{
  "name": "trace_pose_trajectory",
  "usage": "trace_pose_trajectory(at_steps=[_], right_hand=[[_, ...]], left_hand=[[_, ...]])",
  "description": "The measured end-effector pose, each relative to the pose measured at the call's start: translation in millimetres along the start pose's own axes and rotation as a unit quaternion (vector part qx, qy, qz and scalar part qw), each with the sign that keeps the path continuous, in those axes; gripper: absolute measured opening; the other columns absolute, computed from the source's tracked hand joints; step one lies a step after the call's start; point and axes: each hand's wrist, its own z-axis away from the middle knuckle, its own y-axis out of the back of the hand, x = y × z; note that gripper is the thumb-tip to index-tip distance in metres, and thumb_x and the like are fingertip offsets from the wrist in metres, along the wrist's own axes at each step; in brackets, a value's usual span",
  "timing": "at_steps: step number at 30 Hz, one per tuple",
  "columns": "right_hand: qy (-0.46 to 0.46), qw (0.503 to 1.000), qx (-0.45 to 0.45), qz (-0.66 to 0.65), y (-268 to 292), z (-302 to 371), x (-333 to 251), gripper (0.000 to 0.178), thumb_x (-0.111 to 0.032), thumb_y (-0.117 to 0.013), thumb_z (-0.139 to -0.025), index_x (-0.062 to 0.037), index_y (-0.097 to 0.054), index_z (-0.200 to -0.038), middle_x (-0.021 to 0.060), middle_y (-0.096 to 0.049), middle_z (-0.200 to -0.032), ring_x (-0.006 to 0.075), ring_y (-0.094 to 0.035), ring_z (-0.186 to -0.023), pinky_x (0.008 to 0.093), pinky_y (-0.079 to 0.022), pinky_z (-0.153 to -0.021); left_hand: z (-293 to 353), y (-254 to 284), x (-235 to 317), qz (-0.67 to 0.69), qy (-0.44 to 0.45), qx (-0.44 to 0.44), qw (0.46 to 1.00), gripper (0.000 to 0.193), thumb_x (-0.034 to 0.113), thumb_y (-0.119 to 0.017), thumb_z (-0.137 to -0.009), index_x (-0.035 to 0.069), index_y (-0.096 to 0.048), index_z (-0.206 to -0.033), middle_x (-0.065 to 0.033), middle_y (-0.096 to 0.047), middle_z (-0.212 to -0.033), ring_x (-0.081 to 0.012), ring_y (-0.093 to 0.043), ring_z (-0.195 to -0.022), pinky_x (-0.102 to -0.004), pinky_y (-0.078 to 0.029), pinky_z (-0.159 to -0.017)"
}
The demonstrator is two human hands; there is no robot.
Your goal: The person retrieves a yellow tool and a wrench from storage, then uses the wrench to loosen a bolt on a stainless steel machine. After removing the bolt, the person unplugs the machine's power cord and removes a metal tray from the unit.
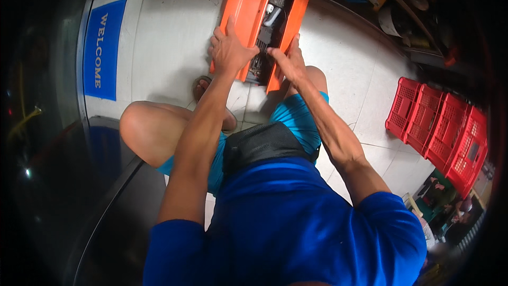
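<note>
Person in blue shirt [286, 217] crouches over tiled floor [174, 32]. Orange box [237, 8] stands near floor's far edge, panels parted, dark tools [272, 17] jumbled in gap. Left hand [228, 52] lies spread across left panel; right hand [290, 63] grasps right panel [299, 5], thumb at inner edge. Blue mat [106, 47] along floor's left edge; red crates [436, 132] toward right edge.

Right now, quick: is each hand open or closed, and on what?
Left hand: open, fingers spread across the left orange lid.
Right hand: closed on the right orange lid.
</note>
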Motion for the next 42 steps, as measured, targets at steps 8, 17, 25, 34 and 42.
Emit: trace_pose_trajectory(at_steps=[8,17,25,34,42], right_hand=[[-0.075,0.978,-0.112,-0.161,8,23,29,0.081,-0.014,-0.065,-0.086,0.0047,-0.022,-0.152,0.0092,-0.066,-0.105,0.0169,-0.063,-0.084,0.0291,-0.051,-0.076],[-0.223,0.951,-0.019,-0.211,34,28,20,0.031,-0.01,-0.066,-0.095,0.0079,-0.063,-0.119,0.0149,-0.071,-0.109,0.0201,-0.069,-0.092,0.0289,-0.055,-0.085],[-0.268,0.962,-0.024,-0.042,35,31,-14,0.03,-0.009,-0.063,-0.095,0.0118,-0.059,-0.117,0.0191,-0.07,-0.111,0.0199,-0.07,-0.1,0.0266,-0.056,-0.086],[-0.184,0.978,0.022,-0.097,35,12,75,0.03,-0.026,-0.068,-0.092,0.0028,-0.072,-0.102,0.0005,-0.062,-0.065,0.0054,-0.043,-0.044,0.0253,-0.03,-0.038],[-0.164,0.979,0.012,-0.123,33,9,88,0.032,-0.026,-0.067,-0.093,0.0014,-0.072,-0.108,-0.0001,-0.06,-0.061,0.0074,-0.043,-0.042,0.0275,-0.029,-0.037]], left_hand=[[-26,10,-94,0.097,-0.084,-0.075,0.989,0.076,0.037,-0.075,-0.074,0.007,-0.048,-0.139,-0.0267,-0.06,-0.122,-0.0417,-0.059,-0.117,-0.0455,-0.048,-0.102],[-107,78,-114,0.03,-0.066,-0.18,0.981,0.048,0.044,-0.072,-0.084,0.0,-0.071,-0.103,-0.0193,-0.073,-0.091,-0.0314,-0.07,-0.083,-0.0426,-0.054,-0.081],[-114,92,-113,-0.054,-0.128,-0.133,0.981,0.049,0.04,-0.071,-0.08,-0.006,-0.071,-0.098,-0.0291,-0.07,-0.098,-0.0395,-0.07,-0.095,-0.0456,-0.054,-0.085],[-135,130,-199,-0.192,-0.001,-0.015,0.981,0.049,0.041,-0.07,-0.087,0.004,-0.066,-0.119,-0.0219,-0.069,-0.114,-0.038,-0.066,-0.109,-0.0486,-0.052,-0.093],[-132,111,-201,-0.11,-0.096,0.193,0.97,0.051,0.028,-0.078,-0.08,0.006,-0.062,-0.123,-0.0178,-0.059,-0.129,-0.038,-0.06,-0.116,-0.0448,-0.049,-0.097]])
